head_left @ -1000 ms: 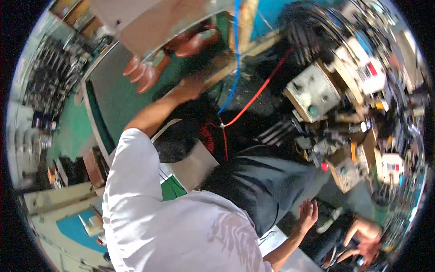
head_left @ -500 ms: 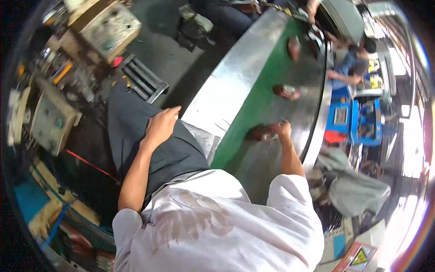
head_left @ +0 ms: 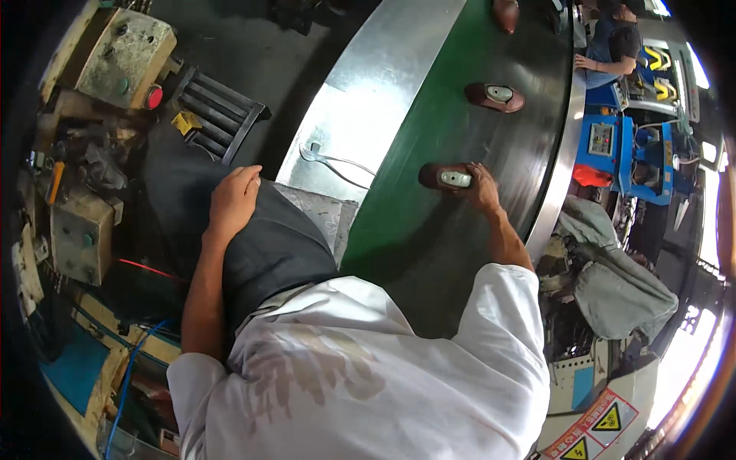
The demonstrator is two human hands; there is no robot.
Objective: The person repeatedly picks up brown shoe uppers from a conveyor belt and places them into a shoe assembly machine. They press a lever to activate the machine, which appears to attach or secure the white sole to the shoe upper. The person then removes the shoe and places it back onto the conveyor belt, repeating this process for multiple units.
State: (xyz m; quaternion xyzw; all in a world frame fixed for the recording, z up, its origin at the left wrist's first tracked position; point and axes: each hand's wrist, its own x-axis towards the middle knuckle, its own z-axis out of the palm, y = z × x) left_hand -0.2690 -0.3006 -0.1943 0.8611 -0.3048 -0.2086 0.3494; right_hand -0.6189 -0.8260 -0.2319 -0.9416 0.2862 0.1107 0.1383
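A brown shoe [head_left: 434,177] with a pale shoe last showing in its opening lies on the green and dark conveyor belt [head_left: 399,207]. My right hand [head_left: 483,188] is closed around one end of this shoe. My left hand [head_left: 234,202] rests on my dark trousers, its fingers stretched out and holding nothing. Farther along the belt lies another brown shoe [head_left: 478,96], also with a pale last inside. A third brown shoe [head_left: 506,14] is cut off by the top edge.
A metal tool with two curved handles [head_left: 341,165] lies on the shiny ledge [head_left: 349,84] left of the belt. A black slatted rack [head_left: 217,115] and old control boxes [head_left: 126,57] stand left. Across the belt are a person [head_left: 613,50], a blue machine [head_left: 606,142] and grey cloth [head_left: 613,284].
My view has shifted, bringing the two-handled tool on the ledge into plain sight. My right hand stays at the shoe's end, now more wrapped over it. My left hand still rests on my trousers.
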